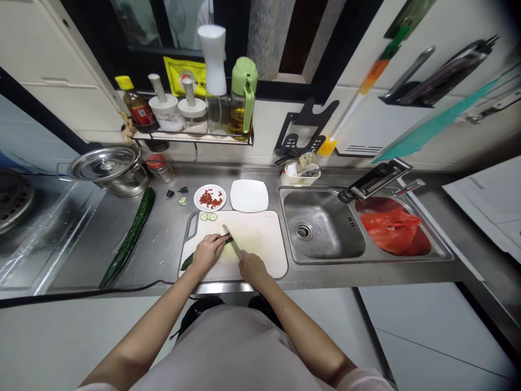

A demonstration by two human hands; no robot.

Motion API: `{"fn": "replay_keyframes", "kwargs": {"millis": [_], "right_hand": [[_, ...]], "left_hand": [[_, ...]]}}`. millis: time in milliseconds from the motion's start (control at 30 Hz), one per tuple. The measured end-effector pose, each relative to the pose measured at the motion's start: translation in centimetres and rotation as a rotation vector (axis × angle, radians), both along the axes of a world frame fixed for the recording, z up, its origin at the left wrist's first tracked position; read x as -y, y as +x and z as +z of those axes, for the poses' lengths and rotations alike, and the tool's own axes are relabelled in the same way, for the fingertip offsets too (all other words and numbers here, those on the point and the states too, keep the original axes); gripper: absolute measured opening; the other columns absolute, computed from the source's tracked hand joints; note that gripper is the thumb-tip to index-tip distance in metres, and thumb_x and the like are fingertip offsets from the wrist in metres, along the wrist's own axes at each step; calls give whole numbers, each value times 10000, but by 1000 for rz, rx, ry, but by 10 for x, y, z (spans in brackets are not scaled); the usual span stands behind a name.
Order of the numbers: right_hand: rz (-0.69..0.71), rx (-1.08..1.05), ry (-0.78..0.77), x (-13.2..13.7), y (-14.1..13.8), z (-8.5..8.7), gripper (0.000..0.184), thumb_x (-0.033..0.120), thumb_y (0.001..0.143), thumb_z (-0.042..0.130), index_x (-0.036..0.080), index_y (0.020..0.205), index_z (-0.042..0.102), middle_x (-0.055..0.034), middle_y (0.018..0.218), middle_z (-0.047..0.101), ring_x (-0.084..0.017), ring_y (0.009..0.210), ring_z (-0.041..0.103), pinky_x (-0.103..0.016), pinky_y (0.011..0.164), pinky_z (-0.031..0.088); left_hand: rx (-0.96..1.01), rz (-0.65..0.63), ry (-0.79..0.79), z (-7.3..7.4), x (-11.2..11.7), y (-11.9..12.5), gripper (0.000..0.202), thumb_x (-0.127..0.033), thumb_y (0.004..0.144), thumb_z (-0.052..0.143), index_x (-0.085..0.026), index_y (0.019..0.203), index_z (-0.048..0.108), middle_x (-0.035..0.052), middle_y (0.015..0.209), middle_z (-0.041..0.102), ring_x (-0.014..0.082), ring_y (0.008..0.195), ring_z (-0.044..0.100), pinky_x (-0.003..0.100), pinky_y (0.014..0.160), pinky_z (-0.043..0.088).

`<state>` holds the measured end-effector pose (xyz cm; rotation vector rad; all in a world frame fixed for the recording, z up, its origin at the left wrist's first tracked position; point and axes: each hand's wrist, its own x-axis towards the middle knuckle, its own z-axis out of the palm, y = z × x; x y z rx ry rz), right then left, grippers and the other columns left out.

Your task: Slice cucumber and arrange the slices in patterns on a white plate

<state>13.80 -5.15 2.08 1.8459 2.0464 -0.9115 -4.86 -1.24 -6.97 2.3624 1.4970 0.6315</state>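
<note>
Cucumber (pixel 187 263), dark green-skinned, lies on the pale cutting board (pixel 268 233), pinned beneath the left hand (pixel 208 252); the right hand (pixel 253 268) grips the kitchen knife (pixel 233 244).

On the steel table (pixel 165 241), a white rectangular cutting board (pixel 271 244) carries round pale-green cucumber slices (pixel 204 216) at its back left corner. Nearer the front, a dark-green cucumber piece (pixel 187 262) lies under the left hand (pixel 209 252), mostly left of a steel-bladed knife (pixel 233 243) in the right hand (pixel 254 268). Behind the board, a round white plate (pixel 197 199) of small red pieces (pixel 210 198) sits left of a squarish white plate (pixel 249 195). Further left, a long dark-green cucumber (pixel 129 236) lies before a round lidded steel pot (pixel 132 183). A steel double sink (pixel 325 236) is right of the board, a red plastic bag (pixel 393 229) in its right basin.
</note>
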Motion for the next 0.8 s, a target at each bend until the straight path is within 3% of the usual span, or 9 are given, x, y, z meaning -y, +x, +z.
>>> {"fn": "replay_keyframes", "kwargs": {"millis": [300,800], "right_hand": [[0,24,-40,7,1,2,308,147,904,383,119,1175,527,-166,1023,667,-246,969,636,-309,744,436],[-25,28,4,-1,-10,-13,294,124,905,366,127,1147,534,-151,987,670,-234,947,645,-304,747,450]], "left_hand": [[-16,0,-10,3,-1,0,289,-298,931,478,-271,1143,673,49,1002,662,170,934,564,303,850,465],[16,0,-12,0,-3,-1,287,-286,920,495,-277,1144,673,51,984,664,168,919,572,297,837,472]]}}
